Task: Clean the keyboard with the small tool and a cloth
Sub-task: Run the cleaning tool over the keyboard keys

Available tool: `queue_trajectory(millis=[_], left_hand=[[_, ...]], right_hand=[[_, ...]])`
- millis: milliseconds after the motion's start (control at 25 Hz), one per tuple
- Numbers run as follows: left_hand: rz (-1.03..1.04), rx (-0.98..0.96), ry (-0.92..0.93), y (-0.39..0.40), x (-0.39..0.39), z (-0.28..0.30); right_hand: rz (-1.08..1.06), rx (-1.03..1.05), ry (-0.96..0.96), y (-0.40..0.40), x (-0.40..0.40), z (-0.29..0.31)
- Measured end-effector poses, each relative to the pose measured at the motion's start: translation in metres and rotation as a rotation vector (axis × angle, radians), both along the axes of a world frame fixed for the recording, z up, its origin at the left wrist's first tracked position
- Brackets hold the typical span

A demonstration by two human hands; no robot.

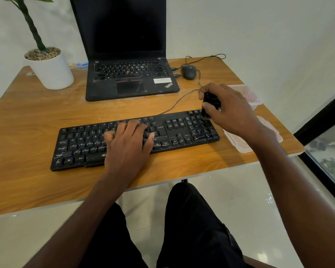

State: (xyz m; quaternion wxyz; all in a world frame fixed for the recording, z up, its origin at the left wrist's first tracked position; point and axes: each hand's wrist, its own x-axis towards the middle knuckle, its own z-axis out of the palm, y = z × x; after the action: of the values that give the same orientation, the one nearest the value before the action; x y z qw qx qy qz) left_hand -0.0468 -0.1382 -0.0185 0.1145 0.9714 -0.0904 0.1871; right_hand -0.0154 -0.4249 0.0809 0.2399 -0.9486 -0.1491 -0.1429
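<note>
A black wired keyboard [81, 146] with dusty, marked keys lies across the wooden table [27, 117]. My left hand [128, 144] rests flat on its middle keys, fingers slightly spread, holding nothing. My right hand [228, 109] hovers over the keyboard's far right corner, above the number pad, closed around a small black tool [211, 102]. The tool's lower end sits close to the top-right keys. No cloth is visible.
An open black laptop [130, 74] stands behind the keyboard, a wired mouse [189, 71] to its right. A white plant pot [50, 68] sits at the back left. A clear plastic box [249, 95] and its lid [246, 144] lie at the table's right edge.
</note>
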Motion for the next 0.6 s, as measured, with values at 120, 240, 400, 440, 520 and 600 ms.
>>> queue_trajectory(millis=[120, 240, 400, 440, 520, 600], left_hand=[[-0.005, 0.005, -0.009, 0.0, -0.002, 0.001], [-0.009, 0.015, -0.009, 0.0, -0.001, 0.001], [-0.015, 0.015, -0.012, -0.001, -0.001, 0.001], [-0.017, 0.015, -0.012, -0.001, -0.001, 0.001], [-0.015, 0.013, -0.01, -0.001, -0.001, 0.001], [-0.011, 0.004, 0.001, 0.0, 0.0, 0.002]], right_hand=[[-0.016, 0.036, 0.007, 0.003, 0.0, -0.004], [-0.112, 0.052, -0.013, -0.001, 0.0, -0.002], [-0.178, 0.068, 0.144, -0.003, -0.001, 0.005], [-0.17, 0.073, 0.172, -0.004, -0.001, 0.007], [-0.079, 0.173, 0.177, -0.001, -0.002, 0.008], [0.064, 0.252, 0.177, 0.007, -0.005, 0.007]])
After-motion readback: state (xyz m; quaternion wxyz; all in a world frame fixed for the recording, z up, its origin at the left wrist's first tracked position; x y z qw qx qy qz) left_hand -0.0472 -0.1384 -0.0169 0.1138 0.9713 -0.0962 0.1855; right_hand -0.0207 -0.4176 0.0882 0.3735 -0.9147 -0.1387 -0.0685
